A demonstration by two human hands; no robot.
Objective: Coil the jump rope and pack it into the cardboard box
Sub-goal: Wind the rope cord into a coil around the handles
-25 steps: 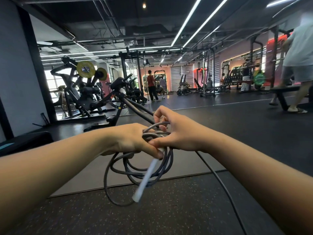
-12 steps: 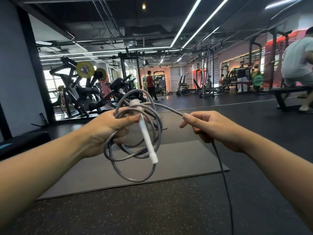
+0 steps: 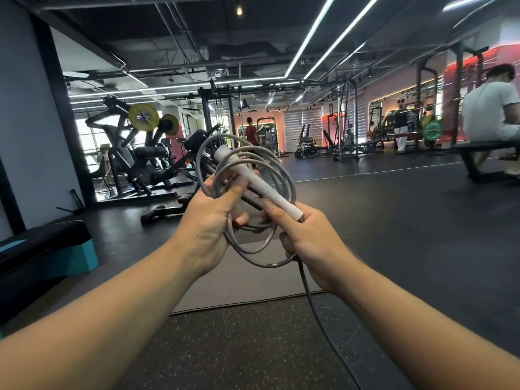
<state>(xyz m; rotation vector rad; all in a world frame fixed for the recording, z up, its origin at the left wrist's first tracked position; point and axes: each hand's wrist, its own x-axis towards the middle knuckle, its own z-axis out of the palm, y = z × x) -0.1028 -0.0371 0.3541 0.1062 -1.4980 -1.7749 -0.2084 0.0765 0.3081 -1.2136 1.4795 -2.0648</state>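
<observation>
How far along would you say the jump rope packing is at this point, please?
Done: several loops of the jump rope are gathered in the left hand. In hand: the right hand grips the rope beside the white handle. Left: a loose tail hangs floorward, and no cardboard box is in view.

Two hands are in view: one left hand [image 3: 209, 220] and one right hand [image 3: 309, 237]. One jump rope [image 3: 253, 246] is present, with one white handle [image 3: 257, 182] visible; the number of loops in its coil cannot be counted exactly. One grey floor mat [image 3: 253, 285] lies below. Two yellow weight plates [image 3: 141, 116] sit on one machine at left, and one green weight plate [image 3: 432, 130] shows at right. One person [image 3: 491, 111] sits on one bench [image 3: 484, 154]; at least two more people stand in the background.
</observation>
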